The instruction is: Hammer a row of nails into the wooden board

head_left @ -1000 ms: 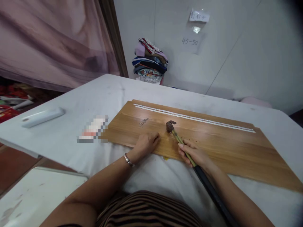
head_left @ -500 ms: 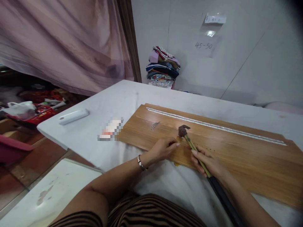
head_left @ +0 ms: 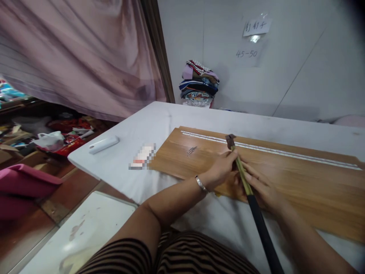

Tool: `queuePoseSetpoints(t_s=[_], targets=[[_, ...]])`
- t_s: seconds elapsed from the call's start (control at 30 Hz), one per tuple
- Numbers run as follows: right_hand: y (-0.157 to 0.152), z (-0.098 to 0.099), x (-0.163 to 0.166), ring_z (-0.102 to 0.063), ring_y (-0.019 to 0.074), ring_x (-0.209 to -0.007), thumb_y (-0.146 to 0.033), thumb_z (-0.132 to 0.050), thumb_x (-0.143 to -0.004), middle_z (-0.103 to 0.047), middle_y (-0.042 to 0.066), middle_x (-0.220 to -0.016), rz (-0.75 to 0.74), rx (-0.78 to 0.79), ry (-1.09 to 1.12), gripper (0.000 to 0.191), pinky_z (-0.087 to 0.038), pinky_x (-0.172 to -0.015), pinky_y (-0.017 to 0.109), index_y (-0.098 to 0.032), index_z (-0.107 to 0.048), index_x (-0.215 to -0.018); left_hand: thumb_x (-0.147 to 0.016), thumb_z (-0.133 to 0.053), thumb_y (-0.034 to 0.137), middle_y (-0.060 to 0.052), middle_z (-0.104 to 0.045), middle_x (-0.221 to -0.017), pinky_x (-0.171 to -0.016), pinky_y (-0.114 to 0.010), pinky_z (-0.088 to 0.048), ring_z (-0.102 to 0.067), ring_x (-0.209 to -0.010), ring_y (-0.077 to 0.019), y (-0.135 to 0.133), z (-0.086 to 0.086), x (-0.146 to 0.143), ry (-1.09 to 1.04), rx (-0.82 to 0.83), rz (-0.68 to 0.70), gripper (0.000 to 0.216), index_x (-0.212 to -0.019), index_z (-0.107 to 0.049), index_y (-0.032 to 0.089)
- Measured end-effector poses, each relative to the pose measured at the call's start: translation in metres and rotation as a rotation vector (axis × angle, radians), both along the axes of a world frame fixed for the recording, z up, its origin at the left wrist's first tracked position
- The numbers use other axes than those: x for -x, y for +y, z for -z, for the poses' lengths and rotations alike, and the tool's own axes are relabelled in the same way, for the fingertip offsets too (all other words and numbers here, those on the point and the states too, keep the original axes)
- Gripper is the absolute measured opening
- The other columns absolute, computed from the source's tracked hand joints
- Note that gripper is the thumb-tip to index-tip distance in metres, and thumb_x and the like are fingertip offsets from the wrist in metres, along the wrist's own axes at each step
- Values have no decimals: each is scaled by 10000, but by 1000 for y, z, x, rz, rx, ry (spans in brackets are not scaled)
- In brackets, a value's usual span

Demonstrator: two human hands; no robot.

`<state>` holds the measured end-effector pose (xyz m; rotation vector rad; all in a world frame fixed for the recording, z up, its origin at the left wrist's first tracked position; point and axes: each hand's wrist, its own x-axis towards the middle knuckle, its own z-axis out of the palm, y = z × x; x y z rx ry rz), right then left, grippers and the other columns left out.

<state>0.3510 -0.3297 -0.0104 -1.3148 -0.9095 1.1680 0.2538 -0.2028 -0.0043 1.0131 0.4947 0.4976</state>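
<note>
A claw hammer point(head_left: 240, 167) with a rusty head, yellow-green shaft and black grip is held tilted over a wood-grain board point(head_left: 285, 182). Just below its head, my left hand point(head_left: 222, 166) closes on the shaft, a silver bracelet point(head_left: 200, 183) at the wrist. My right hand point(head_left: 261, 186) is lower, against the right side of the shaft, with its fingers bent along it; its thumb side is partly hidden. A small loose pile of nails point(head_left: 191, 151) lies on the board to the left of the hands. Beneath my hands, the board's near edge is partly covered.
Two pale strips point(head_left: 270, 150) run along the board's far side. The board rests on a white-covered table point(head_left: 137, 125), with a white handle-like object point(head_left: 104, 144) and a blurred-out item point(head_left: 142, 156) on its left. A white stool-like surface point(head_left: 94, 224) stands at lower left. Folded clothes point(head_left: 199, 83) are stacked behind.
My left hand has moved from the board up to the hammer's shaft. The hammer's head has risen and turned, and my right hand has shifted its grip. The view has swung slightly left.
</note>
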Motion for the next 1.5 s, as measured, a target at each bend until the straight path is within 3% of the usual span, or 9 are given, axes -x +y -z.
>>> queuePoseSetpoints(t_s=[0.1, 0.2, 0.37, 0.5, 0.6, 0.67, 0.83, 1.2, 1.5], targets=[[-2, -3, -10, -597, 168, -569, -581, -720, -824, -652, 9, -727, 205, -129, -127, 524, -504, -529, 312, -251, -670, -1228, -1010, -506, 532, 4, -595, -680, -629, -270, -511, -592, -559, -123, 21, -27, -4, 61, 65, -112, 386, -873, -538, 172], [-3, -4, -35, -567, 167, -557, -551, -681, -845, -606, 0, -680, 461, -197, -197, 395, -489, -525, 318, -237, -713, -1083, -1005, -521, 549, 51, -498, -625, -497, -206, -398, -465, -458, -77, 43, -50, 8, 71, -11, -163, 391, -906, -539, 171], [-6, 8, -105, -651, 264, -732, -471, -626, -809, -674, 78, -818, 745, -2, -514, 362, -550, -719, 453, -233, -697, -1072, -1034, -456, 502, 76, -395, -602, -414, -180, -220, -296, -415, -40, 59, -67, 58, 214, -34, 65, 369, -936, -556, 160], [-12, 37, -150, -631, 388, -1161, -376, -540, -865, -671, 232, -1229, 711, 130, -1064, 383, -469, -1003, 509, -180, -695, -1156, -1017, -471, 514, 64, -396, -607, -421, -206, -204, -287, -435, -45, 54, -60, 92, 430, -63, 157, 362, -938, -579, 177], [-15, 58, -166, -609, 385, -1202, -345, -504, -865, -661, 238, -1265, 742, 245, -1194, 386, -467, -1030, 514, -144, -688, -1139, -967, -511, 607, 60, -418, -619, -415, -213, -189, -283, -432, -43, 52, -42, 105, 509, -50, 214, 431, -943, -593, 185], [-16, 68, -172, -649, 362, -1099, -382, -531, -849, -713, 198, -1117, 671, 343, -1208, 317, -495, -992, 510, -175, -706, -1014, -948, -541, 607, 57, -430, -616, -413, -218, -204, -303, -430, -50, 52, -28, 108, 530, -35, 248, 428, -961, -612, 186], [-20, 83, -181, -657, 323, -1094, -397, -504, -852, -727, 164, -1126, 676, 293, -1244, 281, -495, -1008, 488, -207, -706, -899, -925, -578, 619, 38, -470, -645, -416, -210, -242, -335, -461, -59, 52, -6, 107, 543, -67, 264, 446, -998, -655, 185], [-23, 88, -184, -652, 323, -1151, -333, -551, -820, -730, 143, -1181, 733, 233, -1220, 267, -479, -1060, 512, -218, -766, -928, -901, -568, 658, 44, -491, -643, -410, -202, -274, -363, -457, -70, 58, -9, 96, 613, -184, 264, 506, -1018, -652, 173], [-25, 83, -181, -636, 331, -1180, -337, -544, -827, -714, 154, -1224, 711, 257, -1197, 275, -470, -1075, 534, -213, -762, -941, -918, -560, 647, 39, -492, -651, -415, -196, -287, -388, -461, -69, 64, -15, 99, 641, -151, 267, 499, -1028, -673, 173]])
